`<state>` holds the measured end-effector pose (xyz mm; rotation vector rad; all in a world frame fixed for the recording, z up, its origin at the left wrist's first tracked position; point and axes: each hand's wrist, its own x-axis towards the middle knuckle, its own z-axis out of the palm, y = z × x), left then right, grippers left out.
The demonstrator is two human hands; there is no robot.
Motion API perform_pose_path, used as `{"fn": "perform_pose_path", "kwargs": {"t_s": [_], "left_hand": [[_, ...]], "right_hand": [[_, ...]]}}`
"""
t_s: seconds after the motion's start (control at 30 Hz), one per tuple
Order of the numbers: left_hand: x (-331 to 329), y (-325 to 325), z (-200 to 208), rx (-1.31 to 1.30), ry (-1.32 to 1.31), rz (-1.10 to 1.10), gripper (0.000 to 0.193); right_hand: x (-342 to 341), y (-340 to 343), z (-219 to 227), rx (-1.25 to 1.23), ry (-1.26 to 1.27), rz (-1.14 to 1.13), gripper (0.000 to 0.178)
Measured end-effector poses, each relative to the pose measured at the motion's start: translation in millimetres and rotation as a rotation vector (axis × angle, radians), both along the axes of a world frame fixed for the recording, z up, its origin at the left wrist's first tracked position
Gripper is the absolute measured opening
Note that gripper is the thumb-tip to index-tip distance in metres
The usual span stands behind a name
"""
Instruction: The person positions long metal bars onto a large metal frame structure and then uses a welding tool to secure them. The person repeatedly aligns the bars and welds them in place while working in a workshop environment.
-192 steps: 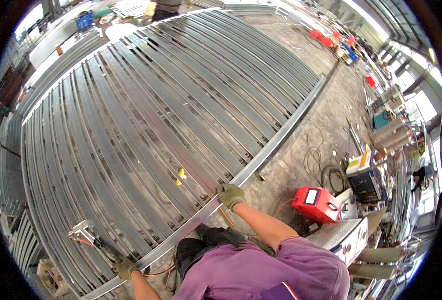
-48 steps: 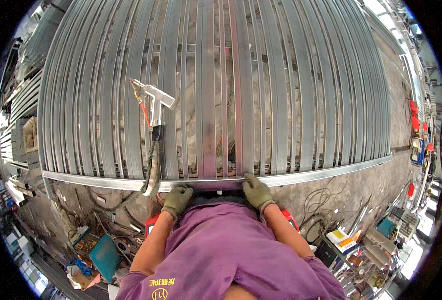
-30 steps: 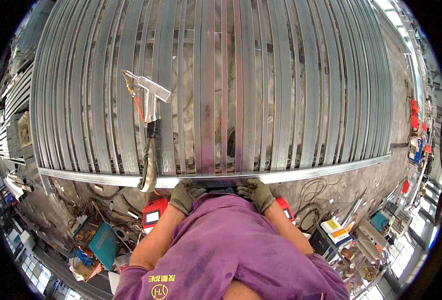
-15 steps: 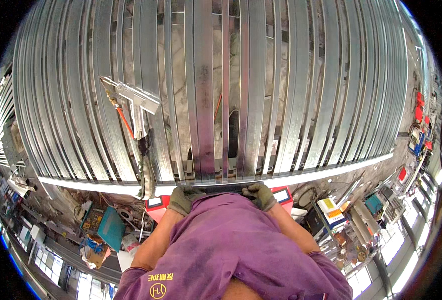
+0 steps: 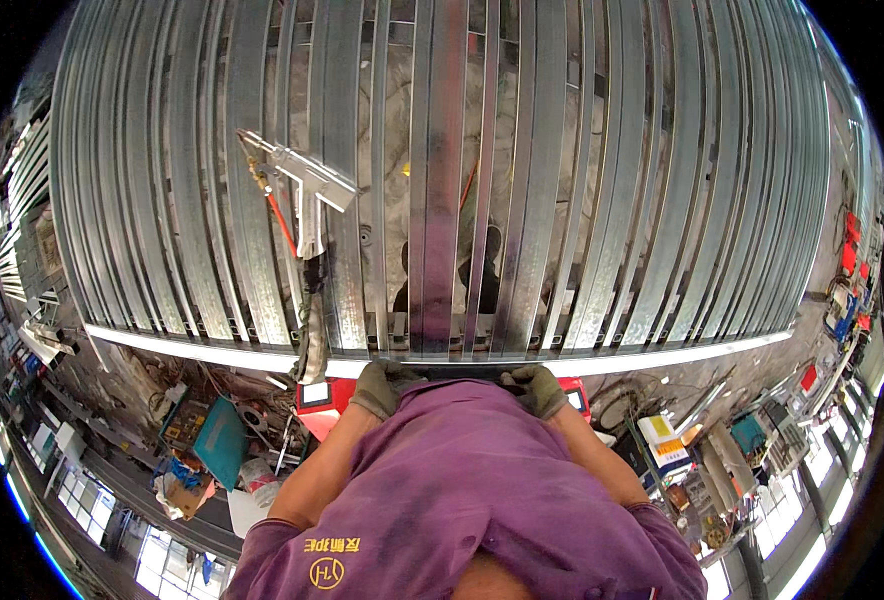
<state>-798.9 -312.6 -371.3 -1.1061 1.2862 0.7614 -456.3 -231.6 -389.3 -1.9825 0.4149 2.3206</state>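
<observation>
My left hand, in a grey-green work glove, is at the near edge of the metal frame, close against my body. My right hand, gloved alike, mirrors it on the other side. Both hands' fingers curl inward at a dark strip between them. My purple shirt covers part of the fingers, so what they grip cannot be made out. Ahead and left of my left hand, a silver pistol-shaped welding gun with a red hose lies across the long steel bars.
A white front rail edges the bars, with gaps between them. Red boxes with light panels stand beside both hands. A teal panel is at lower left; a white-and-orange box and clutter are at lower right.
The view has shifted, so the bars and welding gun appear farther right. Dark shoes now show more between the bars. Both hands stay near the front edge.
</observation>
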Motion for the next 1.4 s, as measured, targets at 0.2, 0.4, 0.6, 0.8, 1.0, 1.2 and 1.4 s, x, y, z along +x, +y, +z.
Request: {"fn": "perform_pose_path", "kwargs": {"t_s": [0.2,0.4,0.6,0.8,1.0,1.2,1.4], "left_hand": [[1,-59,-43,0.664,0.137,-0.385,0.034],[4,-42,-23,0.37,-0.036,0.051,0.033],[22,-73,-29,0.739,0.074,-0.072,0.029],[54,-72,-59,0.781,-0.074,0.163,0.034],[81,-46,-28,0.6,0.047,0.215,0.037],[129,-36,-42,0.723,0.245,-0.072,0.06],[200,-5,-64,0.66,0.246,-0.241,0.061]], "right_hand": [[-17,9,9,-0.01,-0.143,-0.037,0.013],[-12,-7,3,0.156,-0.132,0.022,0.018],[-2,-15,12,0.093,0.127,-0.145,0.025],[-14,-30,13,0.887,0.189,0.506,0.014],[3,-33,8,0.595,0.42,0.195,0.027],[75,-48,-9,1.032,0.295,0.611,0.038],[237,-100,-32,0.564,0.039,-0.14,0.036]]}}
